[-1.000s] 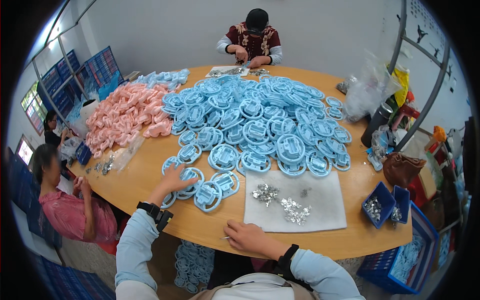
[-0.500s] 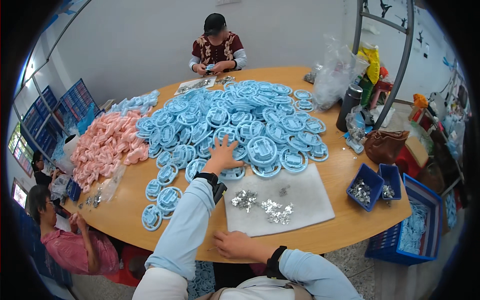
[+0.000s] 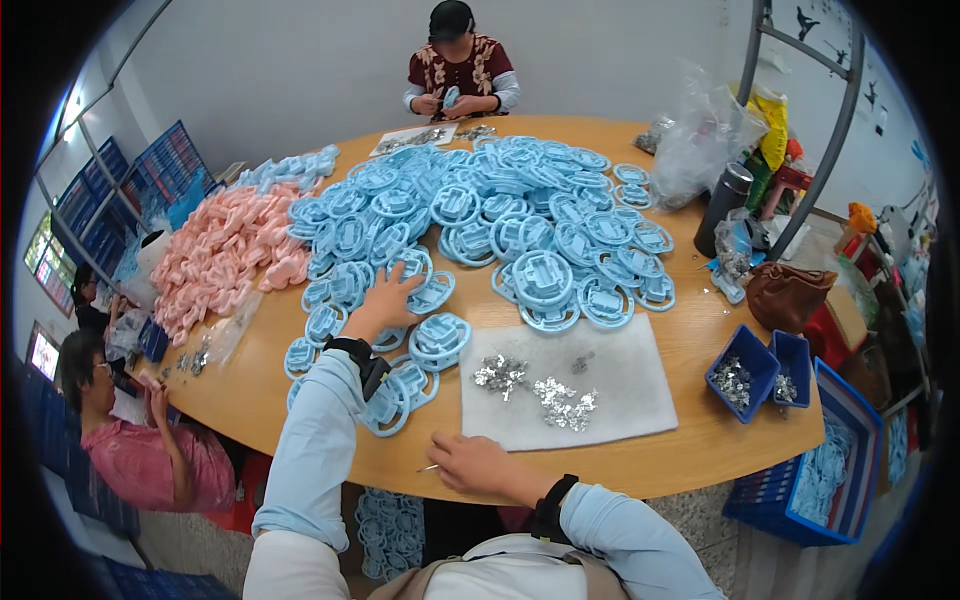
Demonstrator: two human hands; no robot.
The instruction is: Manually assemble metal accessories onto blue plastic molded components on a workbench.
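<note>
My left hand lies with its fingers spread on several light blue round plastic parts at the near left of a large heap of the same parts. Each is a ring with a raised shape in its middle. Closed at the table's near edge, my right hand holds a thin pointed metal tool, its tip poking out to the left; most of it is hidden by the fingers. Beyond that hand is a white foam mat with small piles of shiny metal pieces.
Pink plastic parts are heaped at the left. Two blue bins of metal pieces, a brown bag and a dark flask stand right. A blue crate is below. Co-workers sit across and left.
My left hand has moved left and nearer, drawing blue parts with it, and a gap has opened in the heap. My right hand stays by the edge; the tool tip now shows more clearly.
</note>
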